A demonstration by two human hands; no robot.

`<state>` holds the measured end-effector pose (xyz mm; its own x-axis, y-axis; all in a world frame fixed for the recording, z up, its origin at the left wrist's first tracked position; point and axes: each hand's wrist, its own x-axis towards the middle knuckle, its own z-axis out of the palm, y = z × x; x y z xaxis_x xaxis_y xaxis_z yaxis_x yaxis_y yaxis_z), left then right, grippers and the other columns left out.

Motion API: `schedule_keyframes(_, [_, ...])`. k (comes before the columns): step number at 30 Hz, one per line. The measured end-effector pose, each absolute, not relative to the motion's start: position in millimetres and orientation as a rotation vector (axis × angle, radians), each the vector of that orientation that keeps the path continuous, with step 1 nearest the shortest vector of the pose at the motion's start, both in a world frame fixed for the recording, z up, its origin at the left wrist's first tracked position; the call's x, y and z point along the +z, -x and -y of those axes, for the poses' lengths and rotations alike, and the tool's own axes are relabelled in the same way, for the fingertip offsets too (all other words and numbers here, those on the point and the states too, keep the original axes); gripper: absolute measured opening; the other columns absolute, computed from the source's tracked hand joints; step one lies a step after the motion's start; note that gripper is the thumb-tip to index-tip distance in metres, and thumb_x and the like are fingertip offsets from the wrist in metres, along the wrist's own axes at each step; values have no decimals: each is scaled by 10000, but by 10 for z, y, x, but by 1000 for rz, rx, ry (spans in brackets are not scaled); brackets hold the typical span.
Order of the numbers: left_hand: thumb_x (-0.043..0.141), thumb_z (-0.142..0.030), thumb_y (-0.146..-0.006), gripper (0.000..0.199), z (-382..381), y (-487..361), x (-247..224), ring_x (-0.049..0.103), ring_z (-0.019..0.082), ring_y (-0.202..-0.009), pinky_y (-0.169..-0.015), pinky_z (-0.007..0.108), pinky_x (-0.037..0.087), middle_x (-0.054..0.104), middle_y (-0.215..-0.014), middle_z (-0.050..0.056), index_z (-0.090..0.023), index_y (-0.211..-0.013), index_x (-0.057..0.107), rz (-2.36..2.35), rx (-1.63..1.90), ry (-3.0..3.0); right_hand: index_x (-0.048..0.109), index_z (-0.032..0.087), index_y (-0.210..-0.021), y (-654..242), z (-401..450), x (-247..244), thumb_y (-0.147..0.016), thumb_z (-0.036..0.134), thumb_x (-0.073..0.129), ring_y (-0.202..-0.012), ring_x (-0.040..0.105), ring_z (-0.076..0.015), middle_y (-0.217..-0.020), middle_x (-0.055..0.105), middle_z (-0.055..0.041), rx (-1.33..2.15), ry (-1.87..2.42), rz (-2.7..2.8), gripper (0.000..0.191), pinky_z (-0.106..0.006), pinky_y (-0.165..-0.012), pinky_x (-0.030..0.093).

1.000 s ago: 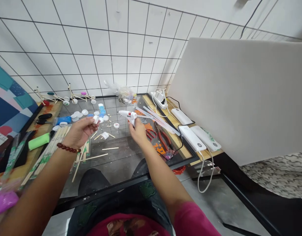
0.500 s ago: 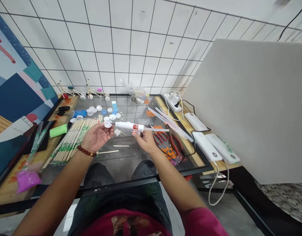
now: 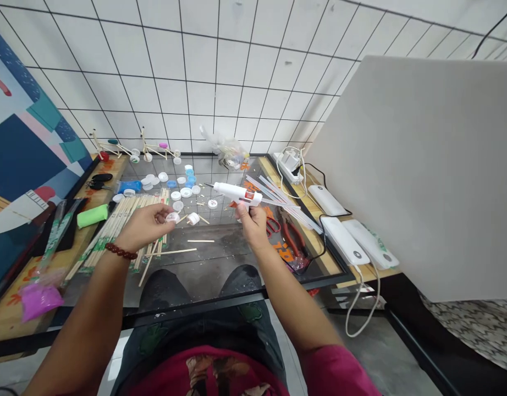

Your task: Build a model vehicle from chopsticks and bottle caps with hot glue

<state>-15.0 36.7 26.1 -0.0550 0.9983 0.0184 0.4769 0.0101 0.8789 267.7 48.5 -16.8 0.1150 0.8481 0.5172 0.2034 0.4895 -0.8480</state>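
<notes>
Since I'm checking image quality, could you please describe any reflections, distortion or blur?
Head view: grid lines show in the glassy tabletop, perhaps reflections; tiled wall distorted, lines fanning outward; glue gun fairly clear; white cap in left hand slightly soft.

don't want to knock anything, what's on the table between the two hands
In the head view, between the left hand and right hand lie a white spool-like piece, short wooden sticks beside it, and a single white cap.

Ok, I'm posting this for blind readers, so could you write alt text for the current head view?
A person's right hand holds a white glue gun over a see-through table, while the left hand pinches a white cap. Loose caps, wooden sticks and clear glue sticks lie on the table.
</notes>
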Motion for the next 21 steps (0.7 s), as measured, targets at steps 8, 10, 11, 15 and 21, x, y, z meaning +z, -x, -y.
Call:
schedule_keyframes(8, [659, -365, -736, 292, -330, 175, 94, 691, 313, -914, -738, 361, 492, 753, -1004, 106, -231, -966, 779, -1733, 218, -2357, 628, 201, -785, -2676, -552, -161, -912, 690, 525, -600, 514, -146, -624, 548, 13, 694, 1039, 1272, 515, -280, -608, 426])
schedule_keyframes(10, [663, -404, -774, 304, -301, 111, 75, 686, 330, -973, -760, 376, 506, 738, -1080, 123, -228, -995, 775, -1701, 269, -2413, 615, 204, -785, -2675, -572, -165, -907, 682, 530, -592, 510, -141, -626, 548, 18, 701, 1038, 1250, 501, -281, -605, 423])
schedule_keyframes(11, [653, -424, -806, 308, -278, 61, 72, 681, 330, -988, -777, 382, 511, 733, -1082, 125, -227, -1010, 772, -1669, 342, -2441, 613, 204, -790, -2675, -580, -168, -904, 676, 537, -586, 508, -139, -627, 549, 20, 704, 1029, 1238, 492, -280, -602, 420])
schedule_keyframes(15, [540, -347, -940, 268, -160, -238, 35, 664, 299, -1016, -858, 397, 510, 726, -1049, 118, -219, -1013, 764, -1433, 554, -2560, 653, 186, -848, -2673, -594, -177, -915, 639, 549, -578, 494, -129, -630, 556, 26, 717, 983, 1222, 470, -275, -594, 401])
schedule_keyframes(21, [461, -198, -967, 308, -70, -596, -91, 633, 314, -934, -800, 439, 498, 680, -902, 155, -177, -844, 742, -1411, 244, -2730, 668, 182, -855, -2670, -598, -184, -919, 628, 556, -585, 503, -130, -630, 572, 23, 734, 995, 1209, 465, -278, -608, 421])
